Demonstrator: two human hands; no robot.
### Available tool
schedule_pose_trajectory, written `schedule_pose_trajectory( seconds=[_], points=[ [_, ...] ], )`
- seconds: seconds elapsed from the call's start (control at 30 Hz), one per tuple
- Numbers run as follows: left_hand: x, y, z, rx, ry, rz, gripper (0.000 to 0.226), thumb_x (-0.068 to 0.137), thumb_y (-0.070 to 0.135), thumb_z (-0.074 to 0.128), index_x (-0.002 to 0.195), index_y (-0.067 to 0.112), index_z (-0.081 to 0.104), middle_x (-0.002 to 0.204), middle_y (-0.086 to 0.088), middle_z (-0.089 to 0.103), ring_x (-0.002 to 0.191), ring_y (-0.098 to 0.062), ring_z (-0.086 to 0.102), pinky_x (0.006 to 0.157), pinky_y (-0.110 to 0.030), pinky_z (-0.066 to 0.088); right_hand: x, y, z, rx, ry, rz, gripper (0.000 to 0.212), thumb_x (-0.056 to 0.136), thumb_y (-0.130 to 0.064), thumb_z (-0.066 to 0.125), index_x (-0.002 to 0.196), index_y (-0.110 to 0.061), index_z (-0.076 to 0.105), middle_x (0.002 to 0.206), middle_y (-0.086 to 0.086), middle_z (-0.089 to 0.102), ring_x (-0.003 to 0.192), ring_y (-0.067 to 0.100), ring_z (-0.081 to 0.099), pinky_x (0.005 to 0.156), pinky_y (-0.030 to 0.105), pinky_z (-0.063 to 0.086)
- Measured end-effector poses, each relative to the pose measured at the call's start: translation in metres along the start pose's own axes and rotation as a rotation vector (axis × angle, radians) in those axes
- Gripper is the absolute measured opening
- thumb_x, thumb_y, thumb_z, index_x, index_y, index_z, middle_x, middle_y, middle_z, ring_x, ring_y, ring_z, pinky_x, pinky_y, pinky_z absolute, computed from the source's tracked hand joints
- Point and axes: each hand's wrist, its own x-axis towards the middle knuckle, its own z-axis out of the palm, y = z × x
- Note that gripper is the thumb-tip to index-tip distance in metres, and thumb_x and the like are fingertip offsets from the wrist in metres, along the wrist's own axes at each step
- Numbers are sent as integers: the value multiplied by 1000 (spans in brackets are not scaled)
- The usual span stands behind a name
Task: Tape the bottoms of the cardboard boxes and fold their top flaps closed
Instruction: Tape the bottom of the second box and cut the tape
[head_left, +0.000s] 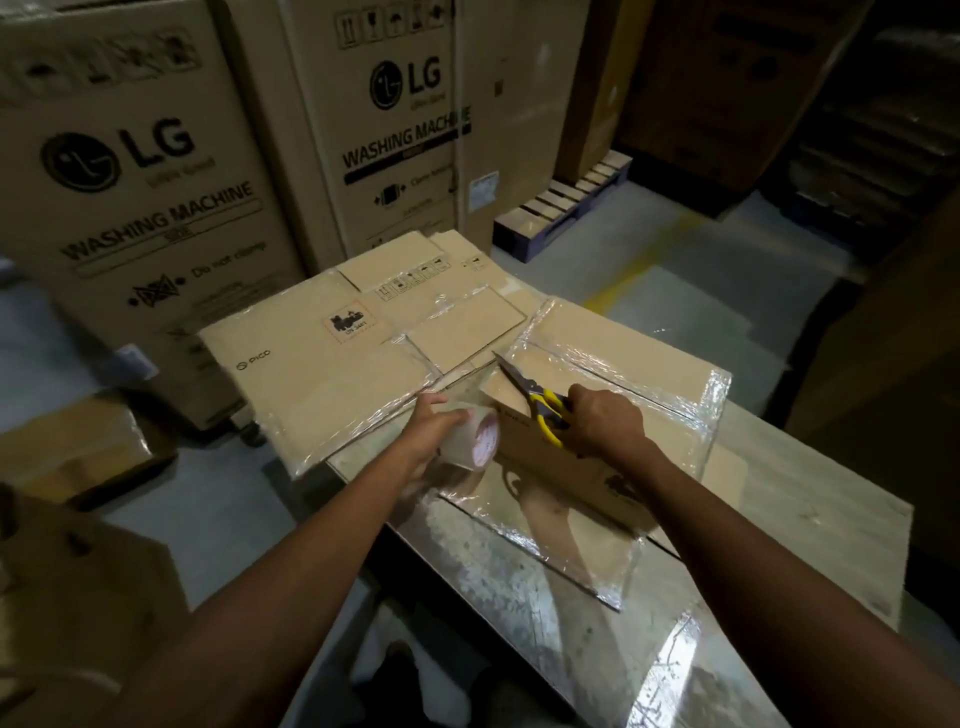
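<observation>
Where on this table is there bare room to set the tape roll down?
Bare table lies right of the plastic-wrapped sheet, beyond your right hand; another free strip runs between your forearms at the near edge. The far side is crowded: flattened boxes overlap there, and the small box fills the middle.

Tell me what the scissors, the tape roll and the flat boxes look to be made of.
The scissors have dully shiny grey metal blades; the handles look like yellow and dark moulded plastic. The tape roll seems clear glossy plastic film on a pale printed core, perhaps card. The flat boxes are matte brown cardboard under clear plastic wrap that wrinkles and glints.
</observation>
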Motion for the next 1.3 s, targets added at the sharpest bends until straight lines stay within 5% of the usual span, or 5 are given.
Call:
schedule_pose_trajectory(
  seconds=[0.3,0.63,0.83,1.07,1.3],
  points=[
    [10,-4,-15,64,-185,12,43,86,13,75,124,21,54,122,-18,56,98,-33,62,81,-44,55,5,0,7,-72,2,-52,46,94,-57,48,109,-14,53,93,10,66,83,33,64,64,34,47],
    [23,5,-19,126,-408,-206,6,92,6,65,97,3,61,91,-18,67,74,-24,69,60,-34,59,13,6,11,-31,-24,-34,43,94,-58,50,103,-16,53,86,6,64,78,28,65,70,41,58],
    [26,-4,-25,-14,-479,-243,27,77,12,81,97,6,64,98,-21,67,79,-29,68,70,-39,58,18,15,4,-50,-56,-121,38,93,-54,56,94,-16,59,80,5,64,72,25,63,65,35,55],
    [27,-6,-24,-29,-434,-247,21,76,10,82,89,9,66,96,-18,67,83,-30,66,90,-49,50,8,60,-27,883,-532,-143,50,89,-45,67,89,5,65,69,27,58,63,30,55,57,32,43],
    [16,3,-14,-96,-447,-288,10,97,15,57,90,9,59,77,-11,69,68,-22,67,67,-33,56,-14,67,-23,767,-752,-294,86,79,-78,59,84,8,59,65,26,56,57,31,55,56,36,43]
  ],
)
